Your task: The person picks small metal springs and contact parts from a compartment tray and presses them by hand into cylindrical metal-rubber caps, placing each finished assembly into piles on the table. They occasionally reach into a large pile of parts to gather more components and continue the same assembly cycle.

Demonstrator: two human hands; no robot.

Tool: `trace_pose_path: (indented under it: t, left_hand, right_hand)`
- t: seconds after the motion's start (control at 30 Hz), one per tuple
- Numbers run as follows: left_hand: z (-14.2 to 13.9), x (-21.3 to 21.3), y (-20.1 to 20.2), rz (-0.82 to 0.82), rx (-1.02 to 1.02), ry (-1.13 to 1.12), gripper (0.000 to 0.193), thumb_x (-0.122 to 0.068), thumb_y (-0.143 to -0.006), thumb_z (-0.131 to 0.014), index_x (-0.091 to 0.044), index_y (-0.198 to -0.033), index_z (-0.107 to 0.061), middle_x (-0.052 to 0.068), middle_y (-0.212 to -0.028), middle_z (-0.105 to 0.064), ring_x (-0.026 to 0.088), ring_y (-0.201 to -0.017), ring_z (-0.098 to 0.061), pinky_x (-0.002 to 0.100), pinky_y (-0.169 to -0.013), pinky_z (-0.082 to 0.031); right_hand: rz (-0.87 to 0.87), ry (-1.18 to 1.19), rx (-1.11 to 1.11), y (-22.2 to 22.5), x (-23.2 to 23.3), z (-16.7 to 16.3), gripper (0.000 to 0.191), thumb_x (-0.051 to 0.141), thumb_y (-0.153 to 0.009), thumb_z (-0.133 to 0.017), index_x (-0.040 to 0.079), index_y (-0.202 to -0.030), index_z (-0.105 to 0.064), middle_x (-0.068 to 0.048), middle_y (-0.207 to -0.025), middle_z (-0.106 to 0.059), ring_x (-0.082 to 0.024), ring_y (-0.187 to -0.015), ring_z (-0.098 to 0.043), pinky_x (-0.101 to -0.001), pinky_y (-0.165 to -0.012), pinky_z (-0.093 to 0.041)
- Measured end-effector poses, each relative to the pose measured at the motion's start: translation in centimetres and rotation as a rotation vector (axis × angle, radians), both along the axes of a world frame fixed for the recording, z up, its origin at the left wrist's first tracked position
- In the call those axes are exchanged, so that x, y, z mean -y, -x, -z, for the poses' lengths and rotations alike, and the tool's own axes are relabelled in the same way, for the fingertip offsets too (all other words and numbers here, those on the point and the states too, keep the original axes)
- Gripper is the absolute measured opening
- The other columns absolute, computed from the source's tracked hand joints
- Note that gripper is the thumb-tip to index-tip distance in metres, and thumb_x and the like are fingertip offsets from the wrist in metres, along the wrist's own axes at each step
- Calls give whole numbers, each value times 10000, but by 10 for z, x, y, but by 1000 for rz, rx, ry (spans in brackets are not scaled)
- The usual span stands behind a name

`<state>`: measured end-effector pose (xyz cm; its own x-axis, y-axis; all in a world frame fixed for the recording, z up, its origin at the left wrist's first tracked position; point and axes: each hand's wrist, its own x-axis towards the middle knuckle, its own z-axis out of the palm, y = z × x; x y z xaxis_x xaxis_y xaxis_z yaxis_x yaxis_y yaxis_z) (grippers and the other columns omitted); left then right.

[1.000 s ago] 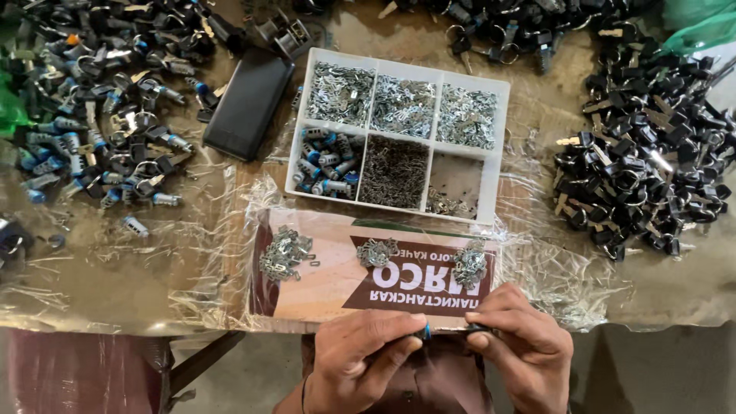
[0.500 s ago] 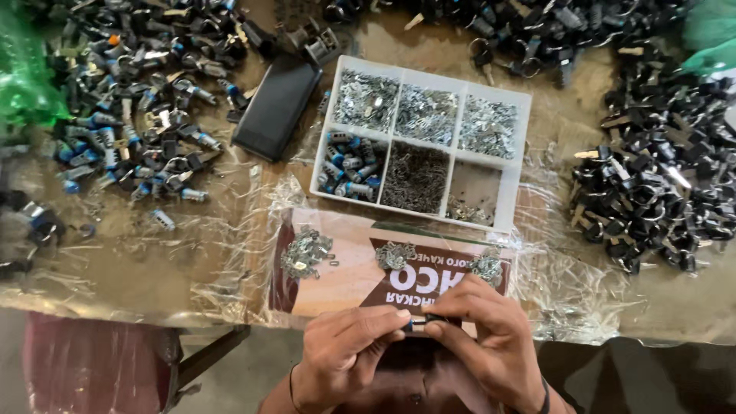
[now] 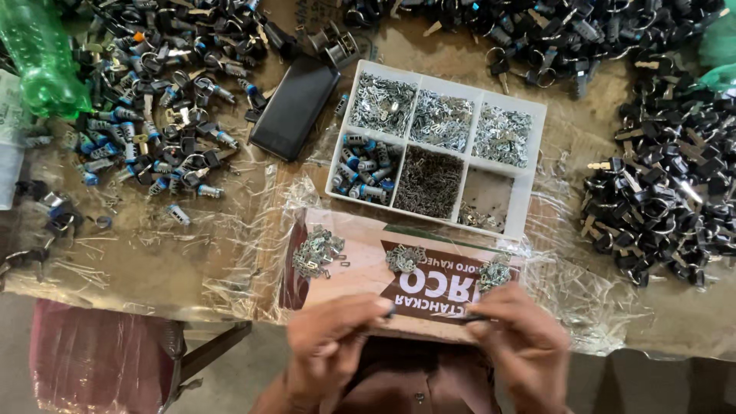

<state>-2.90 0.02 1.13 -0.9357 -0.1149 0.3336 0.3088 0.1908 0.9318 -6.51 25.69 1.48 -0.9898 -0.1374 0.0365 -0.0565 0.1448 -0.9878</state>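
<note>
Two hands meet at the near edge of the desk [image 3: 138, 268]: the left hand [image 3: 330, 337] and the right hand [image 3: 521, 341] each pinch one end of a small dark part [image 3: 433, 316], held between them just over the printed cardboard sheet [image 3: 360, 268], below the white compartment tray [image 3: 537, 161].

Both hands are smeared by motion just below the white compartment tray [image 3: 529, 165]: the left hand [image 3: 330, 345] and the right hand [image 3: 521, 345] pinch something small and dark between their fingertips, too blurred and too small to tell what it is. The wrists and forearms run out past the bottom edge. Left of the tray, the green plastic bottle [image 3: 42, 61] is cut by the top and left edges. Right of the tray, the heap of black parts [image 3: 667, 199] runs off the right edge. The tray's tiny metal pieces cannot be told apart.
</note>
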Motion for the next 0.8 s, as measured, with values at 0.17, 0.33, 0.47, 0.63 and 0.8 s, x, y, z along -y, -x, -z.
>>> trace_pose_path:
  t: [0.17,0.33,0.47,0.63,0.8]
  left_hand:
    - [9,-17,-4,133,221,-313,253,135,-896,-705,-3,-1103,-751,147,-1090,-771,171,-944,-743,266,-829,-600]
    - [9,-18,-3,134,304,-433,224,134,-905,-717,26,-1095,-767,149,-1084,-780,168,-954,-730,266,-819,-578]
    - [7,-22,-6,53,198,-232,210,105,-909,-732,9,-1095,-755,130,-1014,-789,169,-893,-761,268,-792,-607]
    - [5,-23,-5,11,-18,34,226,66,-882,-758,-28,-1086,-737,115,-988,-787,190,-853,-804,267,-751,-623]
    - [6,-25,-2,5,-112,77,234,49,-865,-792,-51,-1070,-740,107,-979,-786,198,-851,-808,264,-750,-628]
  right_hand:
    - [-50,-62,-77,-5,19,0,186,-68,-790,-764,-38,-972,-742,-92,-877,-712,-186,-849,-650,-288,-749,-506]
    - [-54,-61,-131,-2,28,-5,212,-72,-770,-792,-25,-971,-739,-83,-863,-700,-184,-832,-624,-291,-738,-489]
    - [-107,-44,-200,-2,26,-2,218,-70,-768,-796,-15,-972,-742,-72,-849,-700,-180,-826,-617,-303,-771,-482]
    - [-166,-22,-133,1,14,-1,212,-62,-758,-804,-21,-962,-763,-83,-835,-710,-188,-809,-642,-309,-738,-490]
    - [-190,-2,-105,5,16,-5,194,-45,-758,-814,-13,-946,-778,-84,-827,-732,-183,-785,-659,-299,-709,-497]
